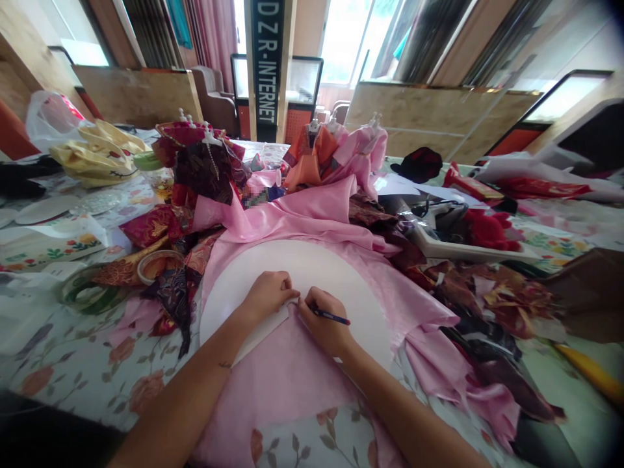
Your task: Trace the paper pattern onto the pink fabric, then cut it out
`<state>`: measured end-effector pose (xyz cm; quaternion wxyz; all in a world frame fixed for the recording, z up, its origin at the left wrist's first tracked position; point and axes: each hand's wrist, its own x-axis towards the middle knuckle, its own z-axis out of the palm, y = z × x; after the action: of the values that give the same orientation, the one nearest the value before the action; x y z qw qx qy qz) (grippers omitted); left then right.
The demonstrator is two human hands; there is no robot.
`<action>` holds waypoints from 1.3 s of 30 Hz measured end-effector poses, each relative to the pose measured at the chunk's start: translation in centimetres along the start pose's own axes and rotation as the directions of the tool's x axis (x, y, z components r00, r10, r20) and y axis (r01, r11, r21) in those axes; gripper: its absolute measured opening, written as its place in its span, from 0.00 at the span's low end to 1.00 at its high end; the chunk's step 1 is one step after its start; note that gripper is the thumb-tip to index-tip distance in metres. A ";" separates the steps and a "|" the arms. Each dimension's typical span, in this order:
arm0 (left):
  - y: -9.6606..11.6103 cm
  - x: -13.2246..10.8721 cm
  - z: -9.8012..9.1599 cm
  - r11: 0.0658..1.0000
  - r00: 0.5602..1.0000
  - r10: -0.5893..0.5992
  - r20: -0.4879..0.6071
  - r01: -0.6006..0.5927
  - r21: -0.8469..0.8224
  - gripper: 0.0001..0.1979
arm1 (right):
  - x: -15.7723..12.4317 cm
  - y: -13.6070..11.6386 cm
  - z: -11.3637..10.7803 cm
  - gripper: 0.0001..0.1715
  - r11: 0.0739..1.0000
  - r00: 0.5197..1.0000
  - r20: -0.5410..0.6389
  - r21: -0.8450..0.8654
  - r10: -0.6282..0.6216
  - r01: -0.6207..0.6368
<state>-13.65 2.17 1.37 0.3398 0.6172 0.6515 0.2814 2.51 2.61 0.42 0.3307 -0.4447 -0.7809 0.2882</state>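
My left hand (268,296) presses on the upper end of a white paper strip (260,335), its fingers curled. Close beside it, my right hand (324,322) grips a blue pen (332,316), whose tip meets the strip's end. Both hands are over a large round white board (312,276). Pink satin fabric (277,383) lies across the board's lower part and runs beneath my forearms. More of the pink cloth (292,224) is bunched above the board.
Small dress forms in brocade and pink clothes (205,162) stand beyond the board. Patterned fabric scraps (492,292) lie to the right, near a white tray (468,250). A tape roll (153,266) and a plastic bag (49,120) sit left on the floral tablecloth (82,367).
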 end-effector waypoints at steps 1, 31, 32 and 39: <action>0.0 0.0 0.0 1.000 1.000 -0.001 0.000 0.001 0.000 0.11 | 0.0 0.0 0.0 0.14 1.000 1.000 0.001 -0.002 0.003 -0.003; 0.0 0.1 0.1 1.000 1.000 -0.013 0.004 0.013 0.008 0.11 | 0.0 0.4 0.1 0.14 0.989 0.997 0.037 0.134 0.062 -0.067; -0.1 0.1 0.1 1.000 1.000 -0.011 0.003 0.011 0.010 0.11 | 0.0 0.4 0.1 0.14 0.987 0.997 0.029 0.142 0.067 -0.070; 0.0 0.1 0.0 1.000 1.000 0.008 0.003 -0.008 0.014 0.10 | 0.4 0.4 -0.4 0.13 0.965 0.996 0.053 0.251 0.071 -0.082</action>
<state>-13.72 2.26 1.36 0.3353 0.6224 0.6506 0.2773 2.90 3.17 0.46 0.3560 -0.4224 -0.7272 0.4075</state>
